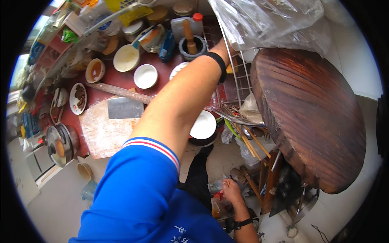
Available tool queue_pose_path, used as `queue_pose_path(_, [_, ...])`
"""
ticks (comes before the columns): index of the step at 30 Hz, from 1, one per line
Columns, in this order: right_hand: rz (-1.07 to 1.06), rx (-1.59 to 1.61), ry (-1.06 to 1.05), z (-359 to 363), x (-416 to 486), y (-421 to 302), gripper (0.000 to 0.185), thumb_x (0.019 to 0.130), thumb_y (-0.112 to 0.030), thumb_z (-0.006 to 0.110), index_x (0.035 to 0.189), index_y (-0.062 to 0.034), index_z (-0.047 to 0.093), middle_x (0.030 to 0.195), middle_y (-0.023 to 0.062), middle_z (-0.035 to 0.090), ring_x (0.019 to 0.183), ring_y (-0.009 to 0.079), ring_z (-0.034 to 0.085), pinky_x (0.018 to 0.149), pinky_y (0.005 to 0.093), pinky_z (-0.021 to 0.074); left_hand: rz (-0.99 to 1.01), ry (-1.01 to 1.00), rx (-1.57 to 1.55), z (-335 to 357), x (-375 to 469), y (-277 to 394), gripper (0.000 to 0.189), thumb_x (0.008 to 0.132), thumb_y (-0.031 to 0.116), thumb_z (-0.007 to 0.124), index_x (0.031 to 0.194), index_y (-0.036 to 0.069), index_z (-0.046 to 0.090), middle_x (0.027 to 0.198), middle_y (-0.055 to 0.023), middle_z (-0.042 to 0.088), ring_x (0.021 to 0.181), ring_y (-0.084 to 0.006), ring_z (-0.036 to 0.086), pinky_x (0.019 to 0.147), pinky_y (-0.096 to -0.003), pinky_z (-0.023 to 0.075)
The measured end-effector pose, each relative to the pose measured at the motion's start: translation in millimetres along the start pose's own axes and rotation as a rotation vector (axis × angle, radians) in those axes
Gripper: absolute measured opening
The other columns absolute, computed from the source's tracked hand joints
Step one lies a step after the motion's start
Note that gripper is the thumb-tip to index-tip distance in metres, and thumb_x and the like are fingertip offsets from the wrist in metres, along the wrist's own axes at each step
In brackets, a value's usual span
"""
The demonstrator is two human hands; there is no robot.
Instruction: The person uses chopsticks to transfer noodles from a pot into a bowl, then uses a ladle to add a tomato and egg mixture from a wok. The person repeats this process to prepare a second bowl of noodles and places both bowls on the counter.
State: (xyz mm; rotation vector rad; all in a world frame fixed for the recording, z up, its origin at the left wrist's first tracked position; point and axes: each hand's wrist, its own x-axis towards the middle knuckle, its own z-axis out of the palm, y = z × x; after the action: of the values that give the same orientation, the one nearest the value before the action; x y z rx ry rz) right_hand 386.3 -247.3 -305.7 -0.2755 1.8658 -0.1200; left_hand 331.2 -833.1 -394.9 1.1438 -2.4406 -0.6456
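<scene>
My left arm stretches over the red table, and my left hand [225, 48] is mostly hidden behind a white wire rack [242, 74] and a clear plastic bag [273, 24]. What it touches cannot be seen. Low on the right, my right hand [231, 190] has curled fingers near bagged items; a small light-brown thing shows at the fingertips, too small to name. Below my left forearm is a white bowl [203, 125]. Left of that arm, a metal dough scraper or blade [125, 107] lies on a floured board [103, 130], beside a wooden rolling stick [121, 92].
A thick round wooden chopping block [310, 115] stands on edge at the right, near chopsticks [247, 142]. Farther back are a bowl of white powder [146, 76], a mortar [184, 52] with a wooden pestle [190, 36], and several jars. A lidded pot [57, 148] is at the left.
</scene>
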Motion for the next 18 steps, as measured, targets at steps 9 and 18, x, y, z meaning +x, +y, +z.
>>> queue_pose_path(9, [-0.075,-0.145,-0.082,-17.4,3.4,-5.6,0.023,0.107,-0.014,0.052,0.12,0.0033,0.06,0.073,0.008,0.065,0.054,0.0134,0.06,0.046,0.0278,0.0472,-0.133,-0.058,0.085,10.7,-18.4,1.4,0.021,0.086,0.017,0.065,0.098,0.01,0.08,0.108,-0.0152,0.075,0.102,-0.0299,0.072,0.083,-0.0389,0.0583])
queue_pose_path(18, [0.034,-0.079,-0.162,-36.4,34.2,10.1,0.028,0.109,-0.022,0.048,0.121,0.001,0.06,0.074,0.009,0.069,0.053,0.0147,0.058,0.056,0.0308,0.0493,-0.21,0.113,0.114,54.7,1.6,-6.5,0.019,0.087,0.019,0.065,0.095,0.013,0.081,0.099,-0.0106,0.077,0.094,-0.0277,0.074,0.075,-0.0359,0.059])
